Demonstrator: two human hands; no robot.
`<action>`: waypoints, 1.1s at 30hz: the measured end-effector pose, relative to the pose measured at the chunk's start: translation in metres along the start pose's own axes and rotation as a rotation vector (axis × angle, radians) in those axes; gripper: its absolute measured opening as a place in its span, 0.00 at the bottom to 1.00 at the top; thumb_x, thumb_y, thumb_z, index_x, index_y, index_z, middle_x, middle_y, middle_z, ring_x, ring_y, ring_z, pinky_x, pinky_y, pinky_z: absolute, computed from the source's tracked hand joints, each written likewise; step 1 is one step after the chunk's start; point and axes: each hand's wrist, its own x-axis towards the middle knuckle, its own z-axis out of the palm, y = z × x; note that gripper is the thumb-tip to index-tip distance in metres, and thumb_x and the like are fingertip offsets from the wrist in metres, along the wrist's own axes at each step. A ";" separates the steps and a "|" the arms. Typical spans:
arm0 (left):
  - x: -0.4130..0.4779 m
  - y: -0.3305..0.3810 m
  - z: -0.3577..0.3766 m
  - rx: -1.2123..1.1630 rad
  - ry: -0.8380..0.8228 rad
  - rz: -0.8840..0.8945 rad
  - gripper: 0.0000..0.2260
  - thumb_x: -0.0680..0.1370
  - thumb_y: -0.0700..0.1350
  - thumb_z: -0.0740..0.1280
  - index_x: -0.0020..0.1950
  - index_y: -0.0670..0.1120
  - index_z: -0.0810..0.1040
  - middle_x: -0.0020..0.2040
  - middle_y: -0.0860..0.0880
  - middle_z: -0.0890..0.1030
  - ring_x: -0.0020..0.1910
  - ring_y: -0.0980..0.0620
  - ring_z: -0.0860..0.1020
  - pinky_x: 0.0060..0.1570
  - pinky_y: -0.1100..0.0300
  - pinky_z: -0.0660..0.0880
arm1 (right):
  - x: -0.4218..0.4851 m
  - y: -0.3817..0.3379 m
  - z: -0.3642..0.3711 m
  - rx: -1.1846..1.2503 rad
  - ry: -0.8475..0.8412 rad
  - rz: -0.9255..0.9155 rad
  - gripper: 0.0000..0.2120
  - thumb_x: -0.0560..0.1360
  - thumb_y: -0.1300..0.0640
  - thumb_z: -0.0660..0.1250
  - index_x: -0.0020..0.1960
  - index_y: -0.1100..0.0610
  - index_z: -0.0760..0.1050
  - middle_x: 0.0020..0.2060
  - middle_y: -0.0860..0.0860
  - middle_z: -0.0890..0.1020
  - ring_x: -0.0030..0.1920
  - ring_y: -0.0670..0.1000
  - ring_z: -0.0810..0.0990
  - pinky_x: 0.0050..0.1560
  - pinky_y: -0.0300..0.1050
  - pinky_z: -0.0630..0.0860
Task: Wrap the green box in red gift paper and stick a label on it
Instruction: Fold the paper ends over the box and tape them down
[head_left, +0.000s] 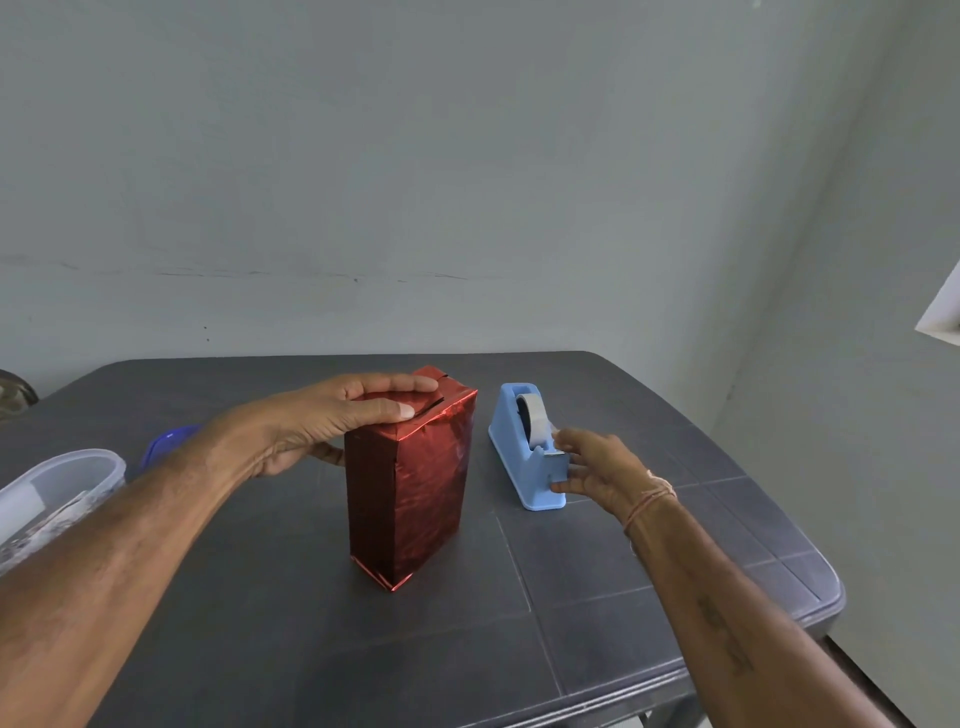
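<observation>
Wrapped box (410, 488) stands upright mid-table (597, 597), fully covered in red foil paper; no green shows. Top flaps are folded over, seam slit visible. My left hand (332, 415) lies flat on top, fingers extended and thumb down the near side, pressing rather than gripping; I judge that's pinning the flaps until tape goes on. My right hand (592, 467) is at the blue tape dispenser (524, 447) just right of the box, fingertips loosely curled at the cutter end, probably on the tape tab; can't tell if it's pinched. Clear plastic container (57, 493) and blue lid (166, 441) sit far left. No brand, label or writing legible anywhere.
</observation>
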 end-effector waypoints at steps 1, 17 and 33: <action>0.000 0.000 0.000 0.001 -0.002 0.003 0.14 0.78 0.53 0.70 0.61 0.70 0.81 0.64 0.64 0.77 0.63 0.52 0.76 0.53 0.52 0.74 | 0.000 0.002 0.000 0.018 0.001 -0.010 0.19 0.78 0.59 0.71 0.65 0.66 0.73 0.60 0.60 0.77 0.60 0.63 0.81 0.54 0.60 0.83; 0.000 0.002 0.002 -0.003 0.008 -0.005 0.15 0.78 0.52 0.70 0.62 0.69 0.81 0.66 0.63 0.76 0.59 0.54 0.76 0.48 0.56 0.73 | 0.001 0.035 -0.003 0.122 0.041 -0.111 0.16 0.77 0.59 0.74 0.59 0.67 0.74 0.62 0.62 0.78 0.61 0.60 0.81 0.57 0.57 0.83; 0.000 0.003 0.004 0.012 0.014 -0.003 0.15 0.78 0.53 0.70 0.62 0.69 0.80 0.65 0.64 0.77 0.59 0.55 0.76 0.52 0.54 0.74 | -0.004 0.061 0.004 0.087 0.170 -0.298 0.12 0.77 0.52 0.73 0.43 0.60 0.81 0.41 0.55 0.81 0.41 0.51 0.76 0.40 0.46 0.75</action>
